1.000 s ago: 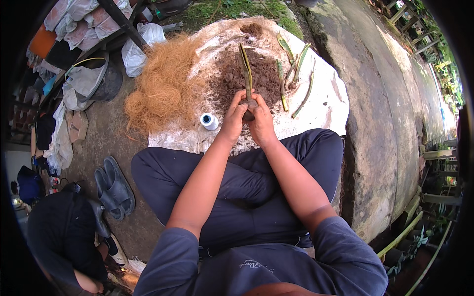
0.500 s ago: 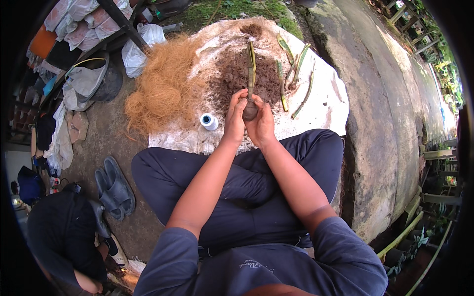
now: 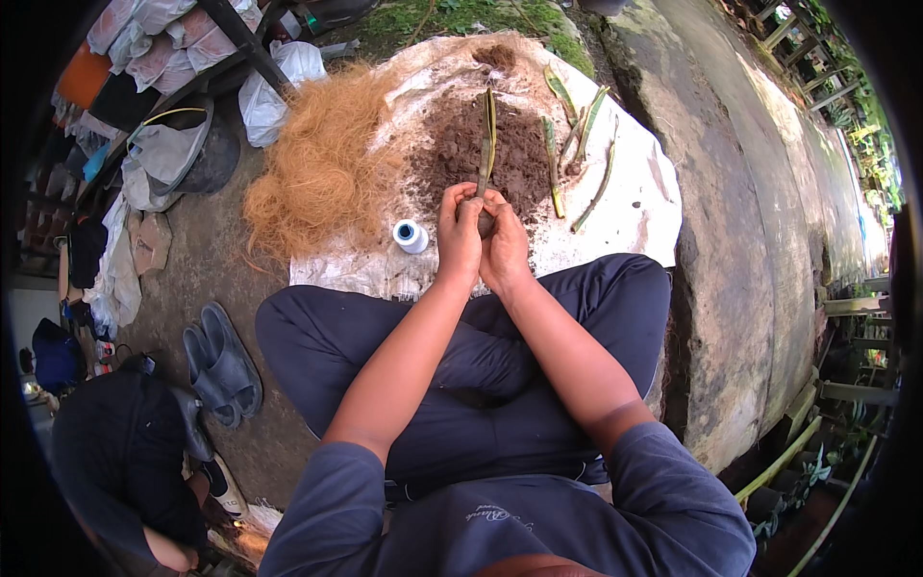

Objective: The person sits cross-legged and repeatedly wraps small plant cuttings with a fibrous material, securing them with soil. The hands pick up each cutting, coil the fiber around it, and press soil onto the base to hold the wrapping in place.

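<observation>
Between my two hands is a ball of dark soil (image 3: pixel 486 224) packed around the base of a snake plant leaf (image 3: pixel 488 135). The leaf, green with yellow edges, points away from me. My left hand (image 3: pixel 460 236) wraps the ball's left side, its thumb across the top near the leaf. Cupped around the right side is my right hand (image 3: pixel 506 245); its fingers meet the left ones behind the leaf base. Most of the ball is hidden by both hands. Beyond them a heap of loose soil (image 3: pixel 466 144) lies on a white sheet (image 3: pixel 635 212).
Left of my hands stands a thread spool (image 3: pixel 411 237), with a pile of brown coconut fibre (image 3: pixel 322 168) farther left. More cut leaves (image 3: pixel 579 135) lie right of the soil. Grey sandals (image 3: pixel 223 365) rest on the ground; another person (image 3: pixel 125 462) sits at lower left.
My hands have closed in more tightly around the soil ball, covering more of it. The right hand has shifted slightly left, and the leaf has tilted a little.
</observation>
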### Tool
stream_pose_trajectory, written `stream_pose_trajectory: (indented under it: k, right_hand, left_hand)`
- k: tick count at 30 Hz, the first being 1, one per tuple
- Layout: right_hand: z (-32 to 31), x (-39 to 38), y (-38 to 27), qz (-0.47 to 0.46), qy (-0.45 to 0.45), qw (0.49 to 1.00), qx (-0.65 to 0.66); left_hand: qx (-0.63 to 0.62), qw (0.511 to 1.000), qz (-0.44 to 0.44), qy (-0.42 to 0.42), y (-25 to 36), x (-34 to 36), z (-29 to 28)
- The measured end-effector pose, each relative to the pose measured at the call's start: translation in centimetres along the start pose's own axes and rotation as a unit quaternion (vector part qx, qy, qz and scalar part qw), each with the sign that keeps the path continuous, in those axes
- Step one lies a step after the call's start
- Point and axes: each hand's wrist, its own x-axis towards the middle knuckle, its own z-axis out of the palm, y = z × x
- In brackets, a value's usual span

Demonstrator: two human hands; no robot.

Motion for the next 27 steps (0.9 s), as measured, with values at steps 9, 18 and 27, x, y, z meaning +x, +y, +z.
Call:
stream_pose_trajectory:
  k: [9,18,27]
  right_hand:
    - [0.1,0.0,-0.2,-0.013,-0.015,1.0,-0.019]
    - [-0.4,-0.2,-0.8,0.0,-0.06,0.998,-0.012]
    - [-0.3,-0.2,-1.9,-0.147,0.031,0.876,-0.459]
  left_hand:
    - [-0.01,1.0,0.005,-0.012,0.2,0.3,-0.2]
    - [-0.138,0.989,-0.001,-0.06,-1.5,0.9,-1.3]
    - [0.009,0.999,-0.026,-0.017,0.2,1.1,-1.2]
